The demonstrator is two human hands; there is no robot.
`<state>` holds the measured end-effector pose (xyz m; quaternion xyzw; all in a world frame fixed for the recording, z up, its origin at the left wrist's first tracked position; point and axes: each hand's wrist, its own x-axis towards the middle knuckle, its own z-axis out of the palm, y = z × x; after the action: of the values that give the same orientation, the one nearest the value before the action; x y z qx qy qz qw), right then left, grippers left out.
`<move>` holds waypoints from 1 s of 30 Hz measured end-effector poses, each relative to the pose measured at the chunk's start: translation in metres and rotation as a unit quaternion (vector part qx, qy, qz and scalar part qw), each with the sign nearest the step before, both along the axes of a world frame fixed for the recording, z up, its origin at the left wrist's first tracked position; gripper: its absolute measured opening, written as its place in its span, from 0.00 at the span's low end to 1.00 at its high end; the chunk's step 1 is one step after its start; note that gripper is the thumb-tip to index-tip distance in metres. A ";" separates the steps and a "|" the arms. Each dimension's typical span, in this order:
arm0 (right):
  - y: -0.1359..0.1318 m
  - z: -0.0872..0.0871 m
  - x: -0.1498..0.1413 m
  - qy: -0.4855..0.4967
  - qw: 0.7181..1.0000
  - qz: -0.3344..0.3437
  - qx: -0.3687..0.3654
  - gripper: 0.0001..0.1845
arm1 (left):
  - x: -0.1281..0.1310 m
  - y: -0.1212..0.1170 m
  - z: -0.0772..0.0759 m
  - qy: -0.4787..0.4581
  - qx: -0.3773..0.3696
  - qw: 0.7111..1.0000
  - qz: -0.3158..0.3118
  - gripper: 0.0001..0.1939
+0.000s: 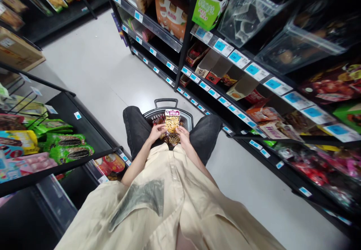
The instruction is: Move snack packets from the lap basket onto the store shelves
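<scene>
Between my knees, on the floor, stands a dark shopping basket (186, 119) with a raised handle. Over it I hold a small snack packet (172, 122), golden with a purple and white top, by its two sides. My left hand (158, 131) pinches the packet's left edge. On the right edge, the fingers of my right hand (183, 134) are closed. Several other shiny snack packets (172, 140), brown and gold, lie in the basket below. My hands and the held packet hide part of them.
Shelves with blue price tags (222, 47) run along the right, carrying clear plastic bins (249, 14) and opened cartons. At the left a low rack (60, 107) holds green snack bags (69, 146). A cardboard box (18, 50) sits farther back, and grey floor (93, 73) stretches between the shelves.
</scene>
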<state>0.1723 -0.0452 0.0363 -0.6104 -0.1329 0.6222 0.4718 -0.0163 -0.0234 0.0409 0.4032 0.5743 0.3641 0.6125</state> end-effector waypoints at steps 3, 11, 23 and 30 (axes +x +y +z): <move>0.000 0.001 0.000 0.013 1.000 0.022 -0.002 0.24 | 0.000 0.000 0.002 -0.003 -0.008 1.000 -0.001 0.30; -0.002 0.006 -0.003 0.038 0.997 0.060 0.017 0.27 | 0.001 0.001 0.001 -0.006 -0.014 1.000 -0.010 0.27; -0.003 -0.003 -0.006 0.020 0.996 0.084 0.020 0.30 | 0.004 0.000 0.009 -0.046 -0.016 0.997 -0.060 0.26; -0.003 -0.005 -0.011 0.022 0.992 0.118 0.033 0.33 | 0.001 -0.001 0.000 -0.052 0.000 0.994 -0.093 0.28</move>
<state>0.1612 -0.0482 0.0308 -0.5605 -0.2138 0.6821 0.4182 -0.0154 -0.0242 0.0412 0.4353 0.5021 0.3261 0.6723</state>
